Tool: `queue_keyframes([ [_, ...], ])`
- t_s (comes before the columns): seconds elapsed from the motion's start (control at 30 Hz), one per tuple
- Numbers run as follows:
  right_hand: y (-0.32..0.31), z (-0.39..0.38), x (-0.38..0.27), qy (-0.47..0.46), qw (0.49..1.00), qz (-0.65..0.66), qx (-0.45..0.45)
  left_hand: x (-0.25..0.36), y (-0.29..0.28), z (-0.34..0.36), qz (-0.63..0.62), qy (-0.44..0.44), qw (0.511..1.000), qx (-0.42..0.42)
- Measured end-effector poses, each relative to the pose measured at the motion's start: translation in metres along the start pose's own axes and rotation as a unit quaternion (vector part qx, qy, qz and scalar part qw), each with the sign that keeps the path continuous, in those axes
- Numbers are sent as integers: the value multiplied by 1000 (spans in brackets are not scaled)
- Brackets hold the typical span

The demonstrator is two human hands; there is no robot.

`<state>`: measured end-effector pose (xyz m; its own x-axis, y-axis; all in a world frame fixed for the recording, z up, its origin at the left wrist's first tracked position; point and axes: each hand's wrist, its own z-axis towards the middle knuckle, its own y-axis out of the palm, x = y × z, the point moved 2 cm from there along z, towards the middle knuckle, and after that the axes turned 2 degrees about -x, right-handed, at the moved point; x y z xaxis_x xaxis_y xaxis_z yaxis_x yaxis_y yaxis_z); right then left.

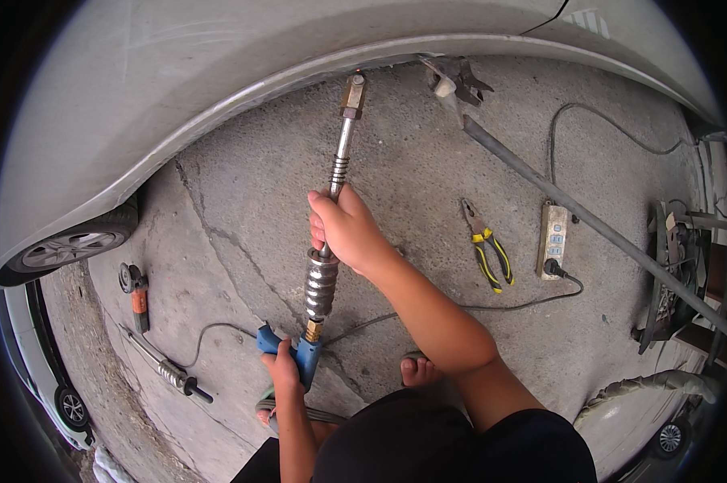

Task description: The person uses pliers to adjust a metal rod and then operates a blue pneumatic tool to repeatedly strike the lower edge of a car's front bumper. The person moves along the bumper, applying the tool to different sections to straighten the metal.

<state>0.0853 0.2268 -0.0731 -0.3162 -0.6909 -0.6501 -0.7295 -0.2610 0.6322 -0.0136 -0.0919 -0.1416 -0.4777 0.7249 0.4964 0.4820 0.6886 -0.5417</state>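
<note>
A slide-hammer dent puller [321,290] with a steel shaft stretches from me to the lower edge of the grey car body [138,97]. Its tip meets or nearly meets the sill, where a tiny red spot shows. My left hand [285,372] is closed around the blue pistol-type handle [308,362] at the near end. Wrapped about the shaft is my right hand [347,229], between the spring and the ribbed sliding weight. Cables run off from near the handle to both sides.
Yellow-black pliers [489,245] and a power strip [552,241] lie to the right. A long grey bar [581,213] slants past them from a metal clamp [458,80]. On the left lie an orange angle grinder [137,299] and a second slide hammer [170,370]. My feet [418,370] are close below.
</note>
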Motion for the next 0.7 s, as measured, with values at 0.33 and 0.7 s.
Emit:
queue_keyframes([
  [0.33, 2, -2, 27, 41, 999, -34, 10, 10, 6, -12, 57, -11, 998, 3],
  [0.7, -4, -16, 40, -34, 997, -61, 18, 2, 11, -17, -4, -22, 999, -25],
])
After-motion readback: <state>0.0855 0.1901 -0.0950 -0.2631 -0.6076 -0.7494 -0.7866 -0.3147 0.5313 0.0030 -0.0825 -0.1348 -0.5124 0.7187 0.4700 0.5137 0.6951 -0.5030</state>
